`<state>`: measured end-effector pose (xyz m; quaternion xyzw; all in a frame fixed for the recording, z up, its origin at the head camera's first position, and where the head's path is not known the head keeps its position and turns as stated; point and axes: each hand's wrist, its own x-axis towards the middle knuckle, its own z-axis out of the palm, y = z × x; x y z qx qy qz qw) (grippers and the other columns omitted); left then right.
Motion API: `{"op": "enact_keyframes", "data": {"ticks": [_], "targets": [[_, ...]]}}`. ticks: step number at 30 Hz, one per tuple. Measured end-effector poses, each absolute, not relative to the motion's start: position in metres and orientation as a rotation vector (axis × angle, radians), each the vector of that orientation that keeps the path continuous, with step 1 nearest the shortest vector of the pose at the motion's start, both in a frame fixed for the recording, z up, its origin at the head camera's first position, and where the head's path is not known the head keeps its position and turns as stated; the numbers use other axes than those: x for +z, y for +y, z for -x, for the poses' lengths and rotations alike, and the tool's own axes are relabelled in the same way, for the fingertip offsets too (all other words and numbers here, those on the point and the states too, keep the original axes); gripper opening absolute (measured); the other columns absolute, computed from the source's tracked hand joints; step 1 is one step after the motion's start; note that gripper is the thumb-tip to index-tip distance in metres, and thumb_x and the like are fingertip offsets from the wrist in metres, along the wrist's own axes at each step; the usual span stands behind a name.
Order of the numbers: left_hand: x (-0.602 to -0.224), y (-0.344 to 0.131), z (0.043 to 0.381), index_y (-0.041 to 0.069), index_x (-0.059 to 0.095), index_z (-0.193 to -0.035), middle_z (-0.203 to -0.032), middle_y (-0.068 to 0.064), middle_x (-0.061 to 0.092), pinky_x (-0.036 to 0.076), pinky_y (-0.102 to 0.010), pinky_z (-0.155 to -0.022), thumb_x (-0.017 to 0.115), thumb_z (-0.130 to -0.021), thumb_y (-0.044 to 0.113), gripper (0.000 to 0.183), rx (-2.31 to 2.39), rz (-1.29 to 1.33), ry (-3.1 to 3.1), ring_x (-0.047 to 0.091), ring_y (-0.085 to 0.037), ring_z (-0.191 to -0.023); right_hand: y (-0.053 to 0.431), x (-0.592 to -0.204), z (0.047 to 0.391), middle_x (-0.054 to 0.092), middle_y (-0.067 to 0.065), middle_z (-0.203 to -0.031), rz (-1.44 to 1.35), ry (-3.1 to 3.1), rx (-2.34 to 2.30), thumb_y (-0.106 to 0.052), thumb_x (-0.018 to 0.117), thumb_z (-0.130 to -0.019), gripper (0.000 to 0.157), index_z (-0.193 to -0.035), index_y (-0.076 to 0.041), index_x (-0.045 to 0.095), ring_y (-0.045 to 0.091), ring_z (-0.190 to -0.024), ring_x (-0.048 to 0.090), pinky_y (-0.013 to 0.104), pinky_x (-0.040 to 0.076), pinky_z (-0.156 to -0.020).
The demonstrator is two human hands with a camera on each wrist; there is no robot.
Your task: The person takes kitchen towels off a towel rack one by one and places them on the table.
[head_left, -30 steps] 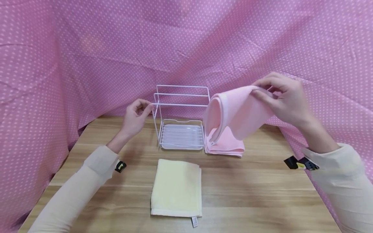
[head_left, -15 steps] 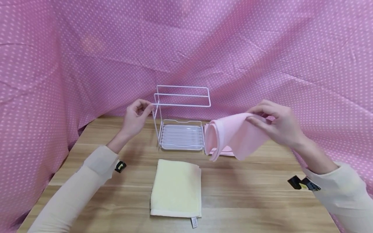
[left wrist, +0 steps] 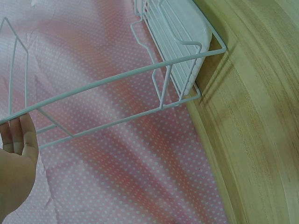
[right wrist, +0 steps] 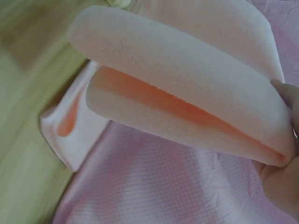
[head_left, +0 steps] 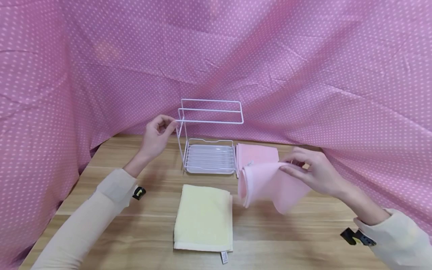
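My right hand (head_left: 312, 170) pinches a folded pink towel (head_left: 261, 182) by its upper edge. The towel droops in a soft fold over the table, and in the right wrist view its folded layers (right wrist: 177, 79) gape apart. With thumb and fingers, my left hand (head_left: 156, 137) grips the front left top corner of a white wire rack (head_left: 209, 122). The left wrist view shows the fingers (left wrist: 28, 135) at the rack's rod. Behind the held towel lies a second folded pink towel (head_left: 258, 152), close against the rack's right side. A folded yellow towel (head_left: 202, 219) with a white tag lies in front.
A white tray (head_left: 210, 170) sits in the base of the rack. Beneath everything is a wood-grain table (head_left: 135, 232). Pink polka-dot cloth (head_left: 216, 56) hangs behind the table and along both sides.
My right hand has come down and toward me with the pink towel, uncovering the rack's right end and more of the second towel. My left hand has stayed on the rack.
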<state>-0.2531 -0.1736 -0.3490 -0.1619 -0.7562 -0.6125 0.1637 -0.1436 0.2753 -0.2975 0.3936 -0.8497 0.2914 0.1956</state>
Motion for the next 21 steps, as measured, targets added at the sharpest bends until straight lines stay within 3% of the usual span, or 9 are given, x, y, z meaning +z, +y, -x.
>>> {"op": "enact_keyframes", "data": {"ticks": [8,14,21], "targets": [[-0.349,-0.175,0.254,-0.009,0.064,-0.114,-0.092,0.018,0.069,0.061,-0.014,-0.08,0.065,-0.105,0.017,0.027,-1.731,0.446,-2.17,0.07,-0.016,-0.087,0.28,-0.321,0.126,0.067,-0.018,-0.081,-1.043,-2.512,0.821,0.001,0.085,-0.082,0.032,-0.1,-0.024,0.077,-0.006,-0.072,0.058,0.009,0.052,-0.066],[-0.349,-0.174,0.255,-0.01,0.063,-0.114,-0.091,0.019,0.069,0.061,-0.015,-0.08,0.065,-0.105,0.014,0.025,-1.738,0.448,-2.165,0.07,-0.012,-0.085,0.285,-0.337,0.114,0.065,-0.014,-0.082,-1.087,-2.515,0.93,0.004,0.084,-0.082,0.036,-0.103,-0.024,0.076,-0.003,-0.072,0.057,0.012,0.051,-0.062],[-0.349,-0.174,0.253,-0.011,0.063,-0.114,-0.091,0.02,0.068,0.06,-0.013,-0.079,0.065,-0.105,0.013,0.025,-1.738,0.452,-2.157,0.068,-0.007,-0.083,0.286,-0.339,0.1,0.067,-0.019,-0.085,-1.074,-2.566,0.922,0.001,0.085,-0.083,0.038,-0.101,-0.031,0.075,-0.006,-0.073,0.058,0.012,0.05,-0.059]]}}
